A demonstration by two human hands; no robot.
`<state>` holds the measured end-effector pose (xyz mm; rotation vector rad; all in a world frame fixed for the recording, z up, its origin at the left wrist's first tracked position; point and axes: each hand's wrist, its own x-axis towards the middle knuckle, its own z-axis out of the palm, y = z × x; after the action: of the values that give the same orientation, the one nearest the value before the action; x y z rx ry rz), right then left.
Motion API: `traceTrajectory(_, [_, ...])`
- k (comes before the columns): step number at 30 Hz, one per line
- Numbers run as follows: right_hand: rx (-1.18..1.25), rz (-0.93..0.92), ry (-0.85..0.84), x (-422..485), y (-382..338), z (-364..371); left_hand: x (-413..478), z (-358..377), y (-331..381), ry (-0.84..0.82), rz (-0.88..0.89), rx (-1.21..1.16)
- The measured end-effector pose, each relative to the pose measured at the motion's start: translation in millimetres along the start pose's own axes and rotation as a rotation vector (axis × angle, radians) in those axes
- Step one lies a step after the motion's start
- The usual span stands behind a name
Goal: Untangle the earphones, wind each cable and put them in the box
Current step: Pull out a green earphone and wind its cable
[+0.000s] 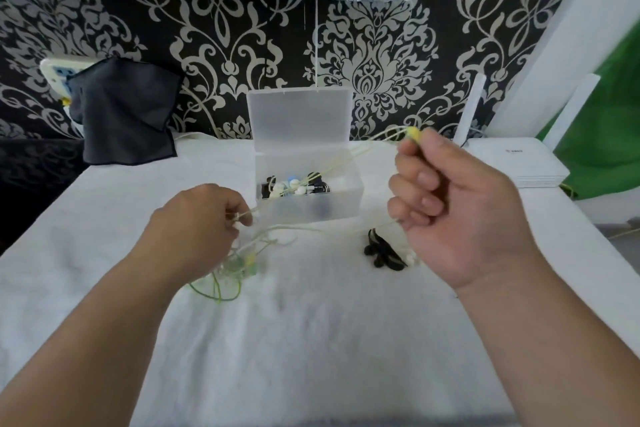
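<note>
My right hand [446, 204] is raised right of the box and pinches a pale yellow earbud [414, 133] at its fingertips. The yellow earphone cable [332, 163] runs from it, taut, down to my left hand [201, 218], which pinches the cable near the box's front left corner. More of this cable lies in loose loops with a green earphone cable [221, 288] on the white cloth below my left hand. A translucent plastic box [349, 198] stands open at centre, holding several wound earphones. Black earphones [382, 253] lie on the cloth right of the box.
The white cloth [311, 340] covers the table. A dark grey cloth [124, 114] hangs at the back left. A white router [519, 163] with upright antennas sits at the back right, with green fabric [602, 135] beyond it. Patterned wallpaper rises behind the box.
</note>
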<state>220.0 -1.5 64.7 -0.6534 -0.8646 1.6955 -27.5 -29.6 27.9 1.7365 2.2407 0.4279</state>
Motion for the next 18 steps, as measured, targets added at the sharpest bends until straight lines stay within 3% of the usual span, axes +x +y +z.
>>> traceTrajectory(3, [0.015,-0.005,0.030,0.2,-6.9,-5.2,-1.4,-3.2,-3.7,-0.008,-0.034,-0.024])
traceTrajectory(5, [-0.137,0.024,0.077,2.0,-9.2,-10.1,-1.1,-2.8,-3.6,0.008,-0.004,-0.048])
traceTrajectory(9, [-1.095,0.171,0.206,6.0,1.1,-24.8,-0.6,-4.2,0.0,0.110,0.085,-0.315])
traceTrajectory(12, [-1.510,0.345,0.134,4.6,11.3,-29.1,-1.9,-4.1,4.2,0.126,0.143,-0.403])
traceTrajectory(14, [-1.718,0.355,0.084,4.2,16.6,-24.4,-4.0,-3.4,8.5,0.084,0.164,-0.498])
traceTrajectory(16, [-1.722,0.224,0.011,4.3,22.6,-17.3,-6.7,-3.3,12.8,0.038,0.203,-0.561])
traceTrajectory(18, [-1.468,0.116,-0.132,2.3,30.1,-3.0,-9.5,-3.0,17.5,0.016,0.257,-0.590])
